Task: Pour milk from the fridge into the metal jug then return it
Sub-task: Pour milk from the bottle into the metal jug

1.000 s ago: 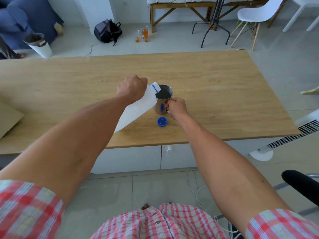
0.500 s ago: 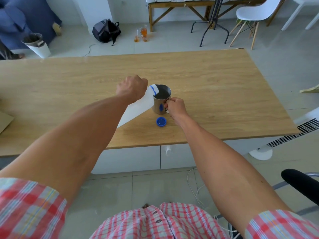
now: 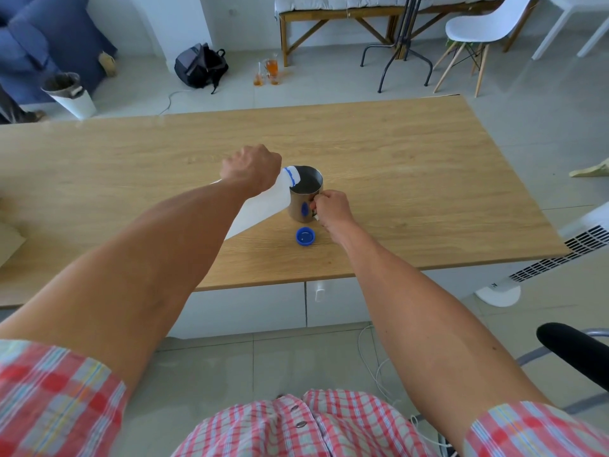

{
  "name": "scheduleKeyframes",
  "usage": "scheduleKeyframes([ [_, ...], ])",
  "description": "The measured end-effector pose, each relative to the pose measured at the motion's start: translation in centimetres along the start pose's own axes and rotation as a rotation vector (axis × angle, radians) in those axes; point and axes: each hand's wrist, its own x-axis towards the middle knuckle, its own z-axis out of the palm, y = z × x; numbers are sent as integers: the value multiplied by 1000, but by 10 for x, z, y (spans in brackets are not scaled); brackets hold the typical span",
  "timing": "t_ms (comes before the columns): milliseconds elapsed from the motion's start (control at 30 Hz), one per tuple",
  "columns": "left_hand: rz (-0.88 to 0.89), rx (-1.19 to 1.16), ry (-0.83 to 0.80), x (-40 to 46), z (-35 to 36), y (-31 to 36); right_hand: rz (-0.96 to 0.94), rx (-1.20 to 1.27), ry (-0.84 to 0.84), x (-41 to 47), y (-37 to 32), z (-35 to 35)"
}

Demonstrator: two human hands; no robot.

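Item: white plastic milk bottle with blue neck ring [image 3: 263,206], frame centre, tilted, mouth over rim of round steel jug [image 3: 304,197]. Left hand [image 3: 250,168] fingers wrapped tight round bottle. Right hand [image 3: 331,207] fingers closed on jug handle; jug upright on light wooden counter [image 3: 428,179]. Blue screw cap [image 3: 305,236] loose on counter, just below jug.

Risks, judged: steep tilt makes milk surge, splash over rim; spout drifting off rim spills on counter; overfill, level unclear; forearm could knock cap off counter edge.

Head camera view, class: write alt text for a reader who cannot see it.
The left hand tips a white milk bottle over a metal jug that the right hand steadies on a wooden table; a blue cap lies nearby.
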Motion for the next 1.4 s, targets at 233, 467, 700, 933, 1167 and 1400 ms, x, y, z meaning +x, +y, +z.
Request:
scheduleKeyframes([
  [233, 5, 23, -4, 1, -2, 4, -4, 4, -5, 0, 1, 0],
  [467, 7, 38, -13, 1, -4, 5, 1, 1, -6, 2, 2, 0],
  [700, 18, 46, -13, 2, -4, 5, 6, 1, -10, 2, 1, -1],
  [933, 31, 60, -10, 4, -4, 6, 9, -9, -9, 2, 0, 0],
  [1167, 38, 72, -11, 6, -3, 4, 11, -10, -9, 2, -1, 0],
  [1400, 38, 76, -18, 6, -6, 7, 18, -7, -9, 4, -1, 2],
])
